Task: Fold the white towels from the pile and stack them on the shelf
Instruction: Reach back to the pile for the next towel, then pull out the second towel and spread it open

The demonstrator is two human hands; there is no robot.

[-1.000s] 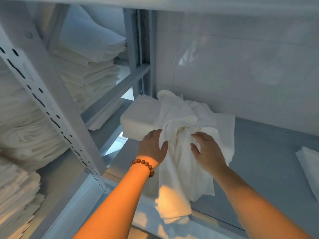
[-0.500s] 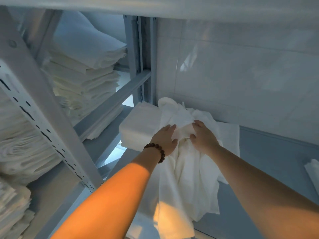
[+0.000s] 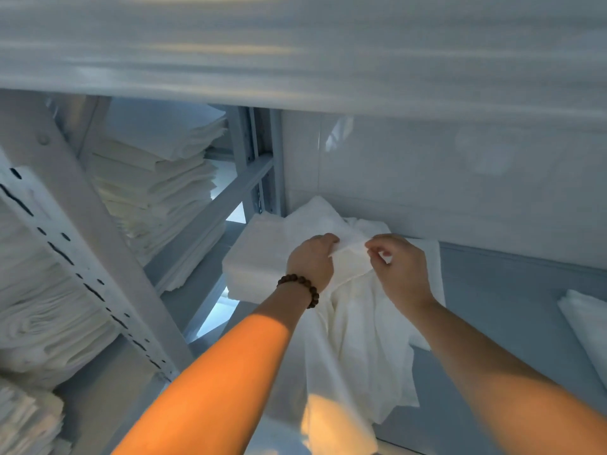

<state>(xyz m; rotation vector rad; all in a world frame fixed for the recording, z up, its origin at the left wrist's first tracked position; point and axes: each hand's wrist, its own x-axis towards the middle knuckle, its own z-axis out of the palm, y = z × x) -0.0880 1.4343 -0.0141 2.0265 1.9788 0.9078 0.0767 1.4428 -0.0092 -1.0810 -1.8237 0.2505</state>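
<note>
A loose white towel [image 3: 361, 336] lies crumpled on the grey shelf [image 3: 512, 310] and hangs over its front edge. My left hand [image 3: 312, 257], with a bead bracelet at the wrist, pinches the towel's top edge. My right hand [image 3: 399, 267] pinches the same edge a little to the right. A folded stack of white towels [image 3: 256, 257] sits just left of the hands, partly under the loose towel.
The shelf above [image 3: 295, 50] hangs low over the hands. A perforated upright post [image 3: 85, 244] stands at the left, with tall stacks of folded linen [image 3: 157, 192] behind it. Another white cloth [image 3: 588, 326] lies at the shelf's right edge. A tiled wall [image 3: 460, 178] closes the back.
Both hands moved up and back along the towel, from pressing flat on it to pinching its top edge. The view tilted, bringing the upper shelf into sight.
</note>
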